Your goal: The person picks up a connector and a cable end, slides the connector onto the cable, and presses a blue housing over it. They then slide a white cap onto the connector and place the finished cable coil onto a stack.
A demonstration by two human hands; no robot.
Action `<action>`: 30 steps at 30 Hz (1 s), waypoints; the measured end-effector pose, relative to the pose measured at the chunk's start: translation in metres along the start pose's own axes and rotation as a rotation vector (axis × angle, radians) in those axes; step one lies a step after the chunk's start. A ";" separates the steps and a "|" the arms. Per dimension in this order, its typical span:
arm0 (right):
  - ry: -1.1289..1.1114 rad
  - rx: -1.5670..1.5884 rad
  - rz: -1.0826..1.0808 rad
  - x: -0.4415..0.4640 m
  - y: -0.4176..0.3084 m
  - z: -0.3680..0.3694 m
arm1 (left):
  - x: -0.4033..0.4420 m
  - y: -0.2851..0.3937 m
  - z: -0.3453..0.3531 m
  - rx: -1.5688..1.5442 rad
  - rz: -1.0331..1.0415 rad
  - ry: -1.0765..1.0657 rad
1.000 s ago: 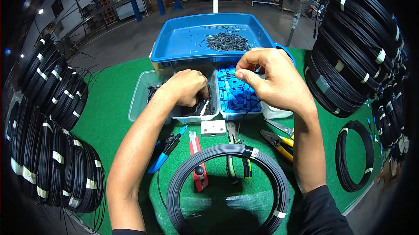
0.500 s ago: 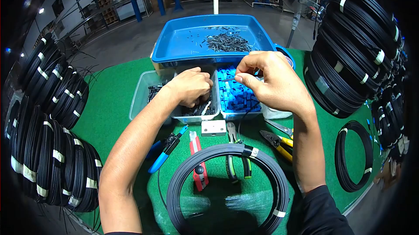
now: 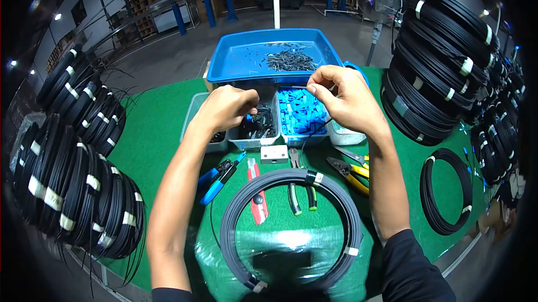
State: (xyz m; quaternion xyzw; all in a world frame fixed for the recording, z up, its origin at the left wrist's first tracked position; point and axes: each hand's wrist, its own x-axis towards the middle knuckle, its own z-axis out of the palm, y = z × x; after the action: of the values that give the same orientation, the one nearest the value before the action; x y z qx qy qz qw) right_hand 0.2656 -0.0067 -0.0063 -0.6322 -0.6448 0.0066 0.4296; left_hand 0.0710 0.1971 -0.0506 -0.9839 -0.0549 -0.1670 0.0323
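Observation:
My left hand (image 3: 228,107) is raised over a clear plastic bin (image 3: 253,144) of small black parts (image 3: 260,125). Its fingers are pinched together; a small dark piece shows by the fingertips, but I cannot tell whether it is held. To the right, my right hand (image 3: 348,99) pinches the end of a thin black cable (image 3: 305,144), whose pale tip points left above the bin of blue connector parts (image 3: 302,110). A coil of black cable (image 3: 228,229), bound with whitish tape, lies in front of me.
A blue tray (image 3: 224,69) with dark cut pieces stands behind the bins. Blue strippers (image 3: 213,191), a red utility knife (image 3: 258,204), pliers (image 3: 294,159), yellow-handled strippers (image 3: 356,181) and a white block (image 3: 274,154) lie between bins and coil. Cable coils (image 3: 84,195) are stacked at both sides.
My left hand has lifted out of the black parts and moved slightly left. My right hand still pinches the cable end. The camera view has shifted a little.

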 end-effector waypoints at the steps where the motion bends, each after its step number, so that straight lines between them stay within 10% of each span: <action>1: 0.024 -0.001 -0.033 -0.004 -0.001 0.002 | -0.009 0.013 -0.007 -0.160 -0.074 0.166; 8: 0.147 -0.072 -0.278 -0.045 -0.036 -0.004 | -0.051 0.105 -0.031 -0.464 -0.171 0.621; 30: 0.099 0.043 -0.428 -0.076 -0.064 -0.009 | -0.064 0.154 -0.062 -0.336 0.110 0.782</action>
State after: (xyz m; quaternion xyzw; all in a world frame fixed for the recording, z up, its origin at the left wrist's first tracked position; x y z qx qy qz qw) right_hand 0.2061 -0.0867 -0.0069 -0.4713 -0.7420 -0.1019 0.4657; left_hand 0.0089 0.0334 -0.0209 -0.8397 0.0422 -0.5319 -0.1012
